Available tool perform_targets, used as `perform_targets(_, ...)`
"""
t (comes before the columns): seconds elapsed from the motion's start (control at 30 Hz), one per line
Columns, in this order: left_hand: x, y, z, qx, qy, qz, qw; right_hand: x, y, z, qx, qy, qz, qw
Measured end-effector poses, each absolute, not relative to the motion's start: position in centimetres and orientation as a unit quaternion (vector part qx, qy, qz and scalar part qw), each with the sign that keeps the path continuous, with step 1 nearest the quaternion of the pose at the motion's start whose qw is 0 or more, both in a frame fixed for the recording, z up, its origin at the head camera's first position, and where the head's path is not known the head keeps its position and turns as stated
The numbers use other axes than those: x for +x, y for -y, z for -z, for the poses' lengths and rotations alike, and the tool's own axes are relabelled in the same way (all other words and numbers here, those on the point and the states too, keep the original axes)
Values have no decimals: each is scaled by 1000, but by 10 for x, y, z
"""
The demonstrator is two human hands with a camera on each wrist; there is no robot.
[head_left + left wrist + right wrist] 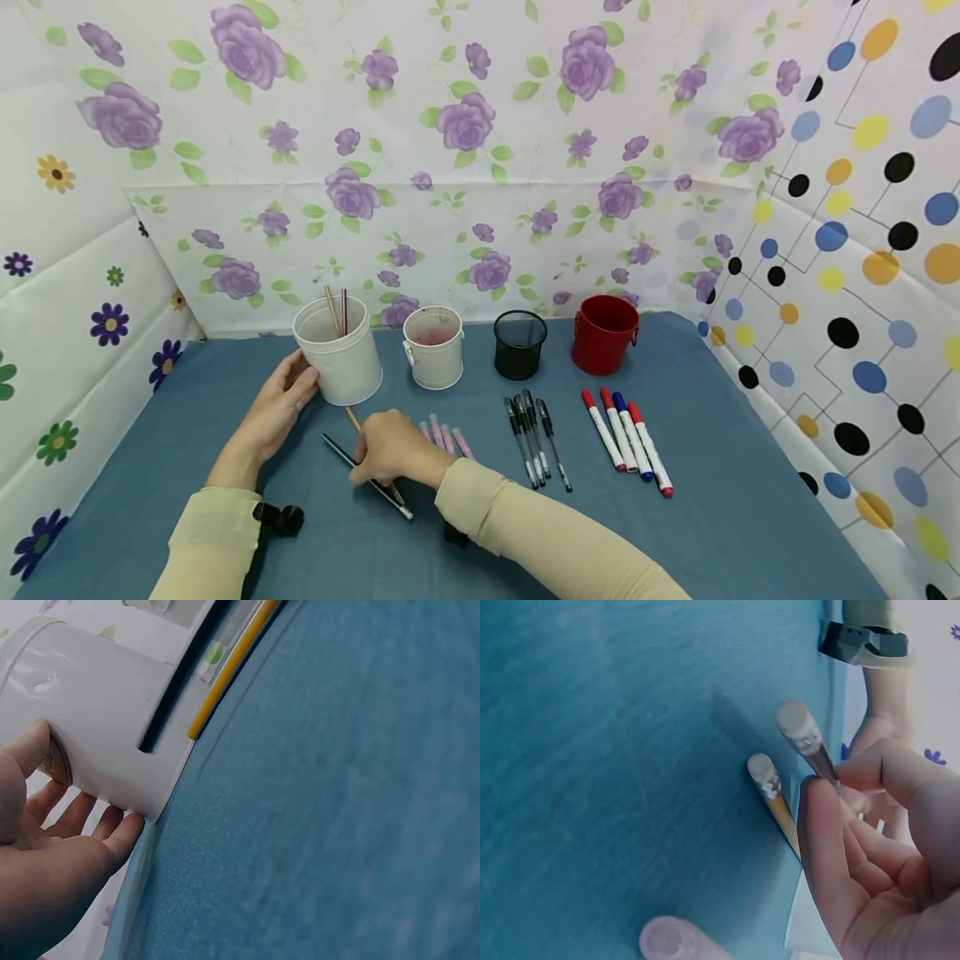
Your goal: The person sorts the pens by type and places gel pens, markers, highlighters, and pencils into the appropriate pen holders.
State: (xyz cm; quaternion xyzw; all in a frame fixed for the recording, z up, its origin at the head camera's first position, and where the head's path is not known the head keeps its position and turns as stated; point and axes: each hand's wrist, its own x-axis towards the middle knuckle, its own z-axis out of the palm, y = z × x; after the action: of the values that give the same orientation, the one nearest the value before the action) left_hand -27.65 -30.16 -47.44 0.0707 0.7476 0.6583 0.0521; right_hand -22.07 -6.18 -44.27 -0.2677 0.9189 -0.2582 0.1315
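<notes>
Thumb and fingers of the right hand (401, 450) pinched a dark pencil (339, 450), slim and straight, with a silvery band and whitish eraser at one end. Held above the blue cloth (750, 517), its long axis ran aslant, eraser toward the person and rightward, dark end away toward the larger white bucket (347, 371). Both ends stuck out past the grip; a yellow pencil (781, 816) lay just beside it. Left-hand fingers (73, 814) curved around the bucket's side.
</notes>
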Motion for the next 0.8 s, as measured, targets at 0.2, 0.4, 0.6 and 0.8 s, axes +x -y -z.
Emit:
perform_targets(0.2,-279,302,477,73,-746,-659,55,-226,53,439,-238,-890,342,187)
perform_targets(0.4,-278,301,475,69,-747,-659,54,-230,44,435,-242,-862,392,211)
perform_targets(0.6,-278,300,474,67,-745,-661,55,-236,34,430,-247,-839,429,225)
perform_targets(0.8,-278,300,474,64,-745,-662,52,-242,26,429,-248,-825,456,225)
